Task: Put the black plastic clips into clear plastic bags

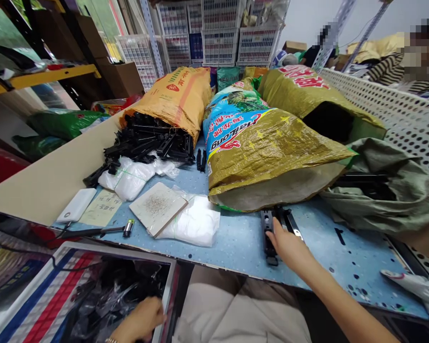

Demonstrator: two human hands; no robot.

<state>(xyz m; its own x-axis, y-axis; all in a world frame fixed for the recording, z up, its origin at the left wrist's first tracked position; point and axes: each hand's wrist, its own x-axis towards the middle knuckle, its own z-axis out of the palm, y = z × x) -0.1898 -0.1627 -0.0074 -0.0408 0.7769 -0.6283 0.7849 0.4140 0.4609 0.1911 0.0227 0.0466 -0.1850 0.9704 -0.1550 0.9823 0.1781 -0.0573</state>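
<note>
My right hand (289, 242) is on the blue tabletop with its fingers closed round a long black plastic part (268, 247). A second black part (292, 223) lies beside it, partly under the hand. My left hand (143, 315) is low over a crate (123, 251) with a white rim and red and blue stripes. Its fingers look curled but are smeared by motion, so a hold is not clear. Black pieces in clear plastic (103, 290) fill the crate. Just beyond my right hand lies the open mouth of a gold and blue woven sack (271, 147).
An orange sack (175, 97) spills black parts (153, 140) at the back left. White plastic-wrapped packs (196, 226), a square tile (158, 206) and a hammer (127, 228) lie left. At right, another person's forearm (427, 238) is by a grey-green sack (393, 209).
</note>
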